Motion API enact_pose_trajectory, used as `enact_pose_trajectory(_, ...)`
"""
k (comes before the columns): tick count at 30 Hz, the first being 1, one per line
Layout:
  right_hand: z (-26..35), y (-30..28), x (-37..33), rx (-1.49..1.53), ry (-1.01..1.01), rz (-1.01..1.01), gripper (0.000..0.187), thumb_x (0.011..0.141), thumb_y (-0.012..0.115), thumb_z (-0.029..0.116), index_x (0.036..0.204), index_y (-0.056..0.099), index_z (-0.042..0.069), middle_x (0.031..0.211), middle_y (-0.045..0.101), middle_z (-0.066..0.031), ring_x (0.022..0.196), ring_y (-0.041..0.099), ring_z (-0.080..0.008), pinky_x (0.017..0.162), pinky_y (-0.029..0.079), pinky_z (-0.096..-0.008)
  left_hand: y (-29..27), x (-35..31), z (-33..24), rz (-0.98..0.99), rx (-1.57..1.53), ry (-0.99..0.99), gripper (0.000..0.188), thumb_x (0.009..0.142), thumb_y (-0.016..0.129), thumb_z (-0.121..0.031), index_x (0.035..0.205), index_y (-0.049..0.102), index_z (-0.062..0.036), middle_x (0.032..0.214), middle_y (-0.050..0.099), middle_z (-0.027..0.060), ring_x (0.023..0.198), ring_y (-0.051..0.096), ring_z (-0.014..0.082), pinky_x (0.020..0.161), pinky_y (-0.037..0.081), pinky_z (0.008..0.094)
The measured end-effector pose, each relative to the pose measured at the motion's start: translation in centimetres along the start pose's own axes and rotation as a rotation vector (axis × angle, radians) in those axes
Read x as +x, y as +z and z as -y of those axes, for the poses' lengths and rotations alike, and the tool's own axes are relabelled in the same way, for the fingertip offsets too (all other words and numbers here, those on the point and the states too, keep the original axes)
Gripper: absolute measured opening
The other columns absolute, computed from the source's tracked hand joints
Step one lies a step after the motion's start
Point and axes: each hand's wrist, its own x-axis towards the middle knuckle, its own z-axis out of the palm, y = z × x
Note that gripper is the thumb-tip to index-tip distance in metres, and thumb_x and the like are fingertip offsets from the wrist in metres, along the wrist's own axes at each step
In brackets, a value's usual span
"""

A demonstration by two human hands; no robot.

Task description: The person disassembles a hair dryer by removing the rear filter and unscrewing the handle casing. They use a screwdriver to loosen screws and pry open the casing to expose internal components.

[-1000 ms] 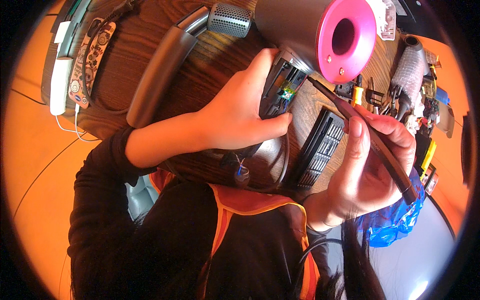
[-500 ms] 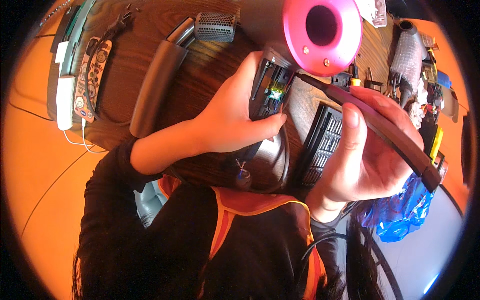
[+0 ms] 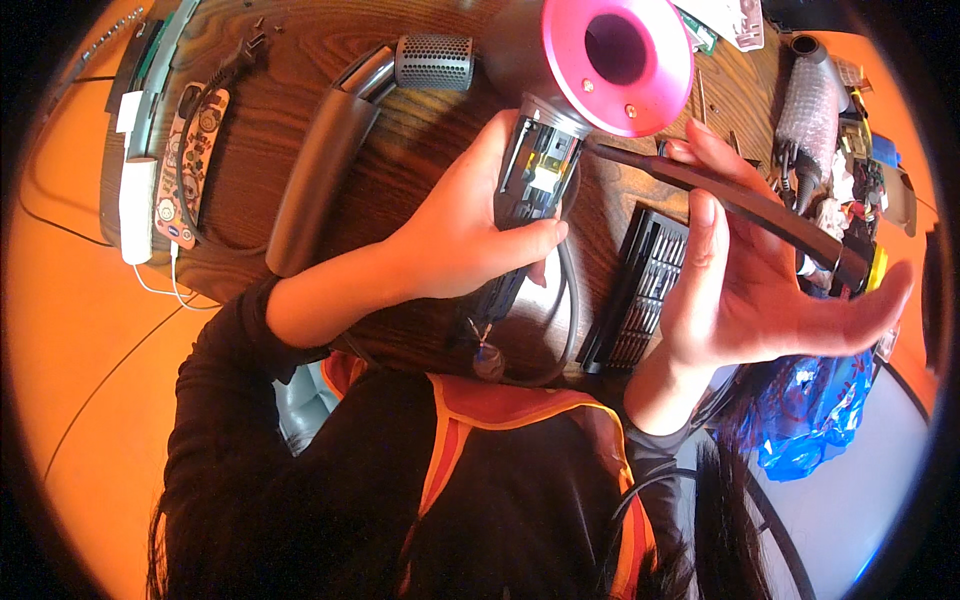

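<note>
My left hand (image 3: 465, 225) is wrapped round the handle of a hair dryer (image 3: 664, 70) that has a pink ring-shaped end. The handle's casing is open, baring a circuit board (image 3: 546, 172) with yellow parts and wires. Between the thumb and fingers of my right hand (image 3: 735, 300) lies a dark pen-shaped screwdriver (image 3: 765, 212). Its thin tip points left, by the edge of the open handle beneath the pink ring; I cannot tell whether it touches. My little finger sticks out to the right. Below the tool sits a black case of screwdriver bits (image 3: 640, 295).
Left of the dryer lie a grey styling tool (image 3: 320, 180) with a perforated barrel (image 3: 434, 62) and a patterned power strip (image 3: 192, 165). A bubble-wrapped tool (image 3: 808, 115) and loose parts crowd the right side. A blue plastic bag (image 3: 810, 425) hangs at the lower right.
The dryer's head has shifted left and slightly up, and its open handle has turned more toward view. My right hand has loosened, its outer fingers spreading while the screwdriver stays in it.
</note>
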Motion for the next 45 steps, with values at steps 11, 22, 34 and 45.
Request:
enact_pose_trajectory(11, 1.1, 1.6, 0.0, -0.328, 0.083, -0.35, 0.049, 0.082, 0.051, 0.0, 0.123, 0.024, 0.007, 0.085, 0.057, -0.0277, 0.066, 0.061, -0.0264, 0.063, 0.053, -0.0352, 0.0, -0.1, 0.2, -0.008, 0.022, 0.021, 0.053, 0.073, 0.054, 0.004, 0.116, 0.025, -0.0044, 0.079, 0.046, 0.006, 0.058, 0.056, 0.0135, 0.051, 0.05, 0.0269)
enact_pose_trajectory(22, 0.4, 1.4, -0.6, -0.195, 0.042, -0.209, 0.044, 0.088, 0.037, 0.002, 0.12, 0.014, 0.023, 0.096, 0.051, -0.0352, 0.077, 0.06, -0.0387, 0.067, 0.052, -0.0449, -0.1, 0.0, 0.2, -0.016, 0.006, 0.029, 0.052, 0.073, 0.053, 0.005, 0.116, 0.024, -0.0046, 0.078, 0.048, 0.0066, 0.057, 0.056, 0.0138, 0.051, 0.049, 0.0268)
enact_pose_trajectory(34, 1.7, 1.3, 0.2, -0.183, 0.026, -0.201, 0.051, 0.078, 0.053, -0.006, 0.116, 0.026, 0.015, 0.084, 0.056, -0.0286, 0.068, 0.061, -0.0329, 0.061, 0.054, -0.0393, -0.1, 0.0, 0.4, -0.025, 0.044, 0.031, 0.053, 0.073, 0.053, 0.005, 0.117, 0.023, -0.0044, 0.081, 0.048, 0.0071, 0.058, 0.057, 0.0146, 0.051, 0.05, 0.0271)
enact_pose_trajectory(45, 2.0, 0.6, 0.7, -0.402, 0.02, -0.164, 0.051, 0.079, 0.055, -0.001, 0.12, 0.026, 0.006, 0.082, 0.056, -0.0287, 0.067, 0.06, -0.0287, 0.058, 0.053, -0.0344, -0.2, -0.1, 0.2, 0.035, -0.016, 0.049, 0.051, 0.074, 0.053, 0.005, 0.115, 0.025, -0.0045, 0.077, 0.049, 0.0064, 0.057, 0.056, 0.0141, 0.052, 0.048, 0.0274)
